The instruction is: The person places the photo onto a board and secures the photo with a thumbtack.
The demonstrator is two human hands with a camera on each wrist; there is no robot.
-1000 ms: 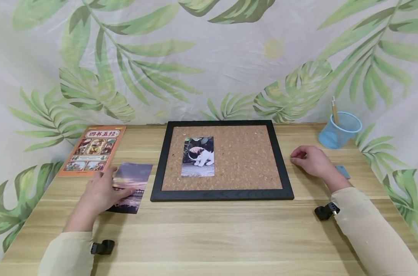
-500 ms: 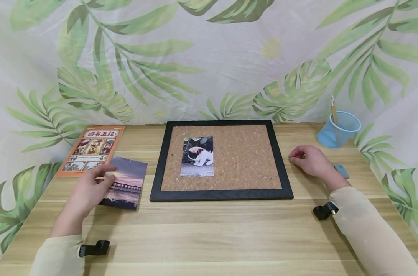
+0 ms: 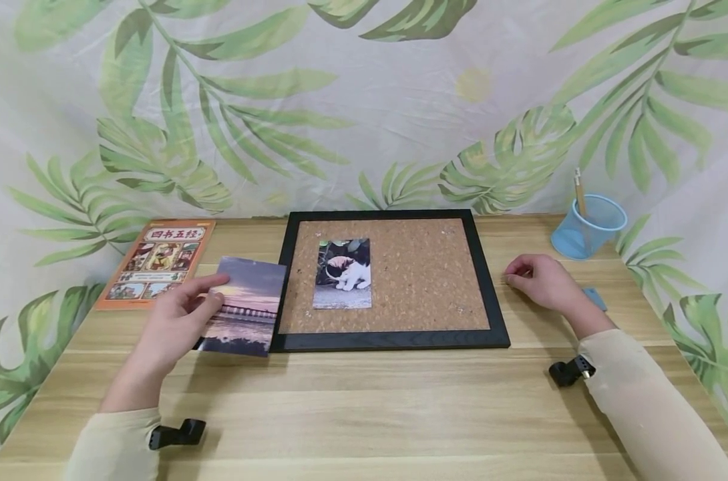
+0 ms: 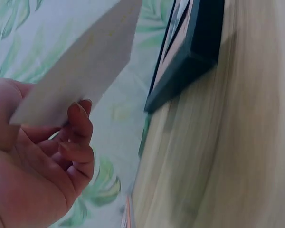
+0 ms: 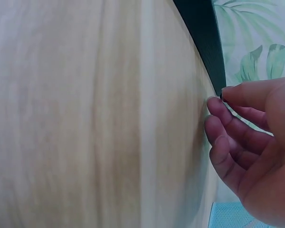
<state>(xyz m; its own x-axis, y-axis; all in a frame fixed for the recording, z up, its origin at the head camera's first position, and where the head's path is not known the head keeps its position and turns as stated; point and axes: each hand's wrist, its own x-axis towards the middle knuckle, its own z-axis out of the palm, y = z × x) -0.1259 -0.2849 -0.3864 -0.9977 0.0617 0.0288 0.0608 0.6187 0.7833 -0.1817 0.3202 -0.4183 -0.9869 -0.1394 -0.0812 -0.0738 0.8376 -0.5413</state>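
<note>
My left hand (image 3: pixel 210 297) pinches a sunset photo (image 3: pixel 246 307) by its left edge and holds it tilted above the wooden table (image 3: pixel 364 414). The photo's right edge overlaps the left side of the black-framed cork board (image 3: pixel 394 339). In the left wrist view its white back (image 4: pixel 80 66) shows above my curled fingers (image 4: pixel 78 137), with the frame's corner (image 4: pixel 194 52) beyond. A cat photo (image 3: pixel 342 274) lies on the cork at the left. My right hand (image 3: pixel 520 274) rests on the table just right of the frame, thumb and forefinger (image 5: pixel 223 95) together. Anything between them is too small to make out.
An orange picture book (image 3: pixel 156 262) lies at the far left. A blue mesh pen cup (image 3: pixel 589 226) stands at the back right, and a small grey-blue object (image 3: pixel 595 298) lies behind my right wrist. A leaf-print cloth hangs behind the table.
My left hand has picked the sunset photo up off the table and carried it right, to the frame's left edge. The right hand has stayed where it was.
</note>
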